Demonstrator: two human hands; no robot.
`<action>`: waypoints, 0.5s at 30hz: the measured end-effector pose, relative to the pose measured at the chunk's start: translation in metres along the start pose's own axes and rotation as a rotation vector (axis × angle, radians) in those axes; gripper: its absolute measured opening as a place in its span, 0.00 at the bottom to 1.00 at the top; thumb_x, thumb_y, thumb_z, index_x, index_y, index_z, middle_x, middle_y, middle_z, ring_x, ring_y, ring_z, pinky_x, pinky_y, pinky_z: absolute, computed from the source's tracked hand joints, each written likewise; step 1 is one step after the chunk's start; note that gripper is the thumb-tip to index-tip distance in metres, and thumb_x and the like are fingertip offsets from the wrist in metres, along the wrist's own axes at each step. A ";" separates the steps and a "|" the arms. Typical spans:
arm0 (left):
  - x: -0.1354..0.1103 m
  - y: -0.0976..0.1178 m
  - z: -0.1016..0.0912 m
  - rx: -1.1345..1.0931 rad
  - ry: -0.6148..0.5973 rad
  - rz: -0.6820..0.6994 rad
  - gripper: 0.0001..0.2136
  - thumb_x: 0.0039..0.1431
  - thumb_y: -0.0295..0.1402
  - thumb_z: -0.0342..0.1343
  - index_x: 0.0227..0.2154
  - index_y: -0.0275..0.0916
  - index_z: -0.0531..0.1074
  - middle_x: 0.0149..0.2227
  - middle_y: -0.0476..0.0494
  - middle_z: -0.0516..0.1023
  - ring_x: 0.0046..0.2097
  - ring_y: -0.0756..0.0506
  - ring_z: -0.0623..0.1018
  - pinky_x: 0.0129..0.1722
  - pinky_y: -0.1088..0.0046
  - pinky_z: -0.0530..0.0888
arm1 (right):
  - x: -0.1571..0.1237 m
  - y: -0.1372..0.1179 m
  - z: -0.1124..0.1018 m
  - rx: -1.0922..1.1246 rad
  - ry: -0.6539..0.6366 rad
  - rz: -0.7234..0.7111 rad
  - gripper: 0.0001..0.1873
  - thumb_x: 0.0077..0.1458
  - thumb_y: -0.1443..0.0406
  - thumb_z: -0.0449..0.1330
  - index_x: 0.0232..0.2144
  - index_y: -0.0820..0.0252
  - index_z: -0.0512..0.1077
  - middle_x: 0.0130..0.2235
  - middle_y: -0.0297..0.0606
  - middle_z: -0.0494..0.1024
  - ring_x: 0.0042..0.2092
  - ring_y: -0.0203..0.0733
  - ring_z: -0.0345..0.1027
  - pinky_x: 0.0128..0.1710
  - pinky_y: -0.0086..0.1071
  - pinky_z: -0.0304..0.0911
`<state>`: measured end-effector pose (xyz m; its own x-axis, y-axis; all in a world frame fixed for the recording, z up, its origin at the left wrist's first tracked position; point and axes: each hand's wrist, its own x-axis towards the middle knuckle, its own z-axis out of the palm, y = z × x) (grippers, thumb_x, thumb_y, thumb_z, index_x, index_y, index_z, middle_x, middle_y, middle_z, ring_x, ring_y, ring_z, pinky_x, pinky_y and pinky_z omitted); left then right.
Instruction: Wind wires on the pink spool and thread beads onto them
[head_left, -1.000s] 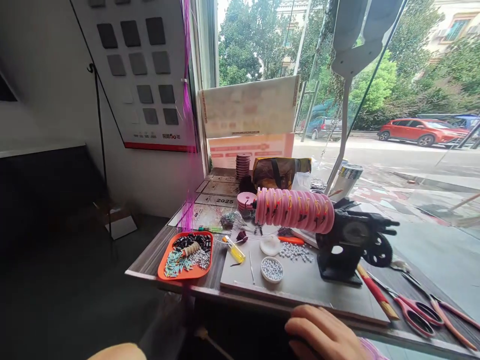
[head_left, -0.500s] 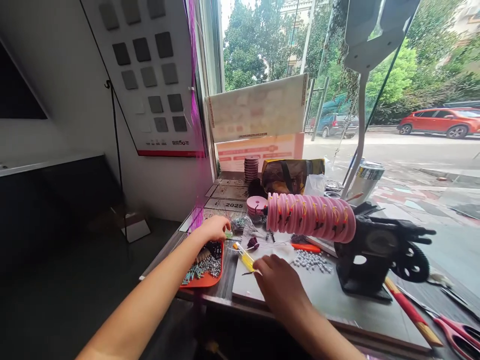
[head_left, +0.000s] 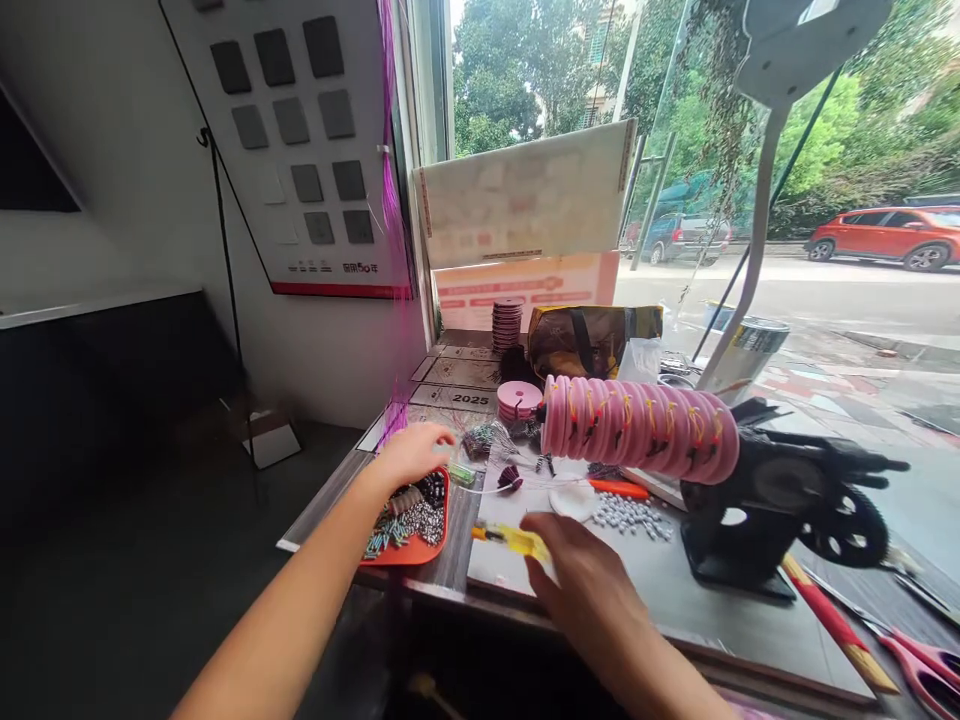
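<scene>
Left hand (head_left: pixel 411 455) is stretched out over the far corner of the orange tray (head_left: pixel 444 528). Fingers (head_left: pixel 442 438) are bent down and held close together, with the tips hidden from this angle, so it's not clear whether they grip anything. A small green tube (head_left: pixel 462 473) lies just beyond and below the fingertips on the surface (head_left: pixel 330 500); contact can't be confirmed. The tray, with mixed beads in it, sits directly under the palm.

Right hand (head_left: pixel 589 585) is over the near edge of the grey mat (head_left: pixel 675 590). Fingers (head_left: pixel 544 530) are pinched on one end of the yellow tool (head_left: pixel 514 540). The tool sticks out to the left of the fingertips, roughly level, and is blurred. Its free end points towards the tray.

Around the right fingers:
- A white dish (head_left: pixel 574 500) is just ahead of the fingertips.
- Loose grey beads (head_left: pixel 630 515) lie on the mat ahead and to the right.
- An orange pen (head_left: pixel 619 488) lies past the dish.
- A black winder (head_left: pixel 780 500) stands well to the right, carrying a row of pink spools (head_left: pixel 637 425) that passes above and ahead of the hand.

A small purple tuft (head_left: pixel 510 477) lies between the two sets of fingers. Red-handled scissors (head_left: pixel 922 660) are far right, well apart from both hands.
</scene>
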<state>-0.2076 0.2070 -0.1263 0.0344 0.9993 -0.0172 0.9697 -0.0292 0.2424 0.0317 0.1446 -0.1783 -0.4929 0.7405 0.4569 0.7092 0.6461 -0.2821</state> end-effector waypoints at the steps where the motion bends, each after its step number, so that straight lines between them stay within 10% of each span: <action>1: -0.013 -0.009 0.000 -0.001 0.087 -0.079 0.13 0.54 0.30 0.48 0.41 0.41 0.73 0.45 0.44 0.76 0.48 0.43 0.73 0.48 0.69 0.67 | -0.015 0.007 -0.006 0.033 0.112 -0.052 0.11 0.51 0.73 0.52 0.38 0.60 0.66 0.33 0.38 0.75 0.33 0.40 0.71 0.31 0.29 0.65; 5: -0.058 -0.051 0.018 -0.031 0.261 -0.313 0.21 0.57 0.34 0.37 0.48 0.32 0.66 0.49 0.33 0.73 0.50 0.37 0.72 0.49 0.59 0.68 | -0.065 0.036 -0.029 0.070 0.304 -0.045 0.07 0.58 0.63 0.51 0.39 0.58 0.65 0.29 0.35 0.72 0.25 0.34 0.67 0.24 0.25 0.63; 15: -0.074 -0.067 0.068 -0.361 0.467 -0.124 0.23 0.55 0.37 0.39 0.51 0.31 0.63 0.53 0.33 0.70 0.55 0.42 0.70 0.56 0.62 0.65 | -0.091 0.042 -0.026 0.182 0.339 0.211 0.15 0.57 0.53 0.51 0.35 0.57 0.69 0.26 0.32 0.72 0.23 0.32 0.64 0.27 0.24 0.64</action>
<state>-0.2591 0.1338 -0.2070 -0.2624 0.9024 0.3419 0.8137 0.0165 0.5811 0.1192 0.0994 -0.2094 -0.1320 0.7768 0.6157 0.6616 0.5316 -0.5288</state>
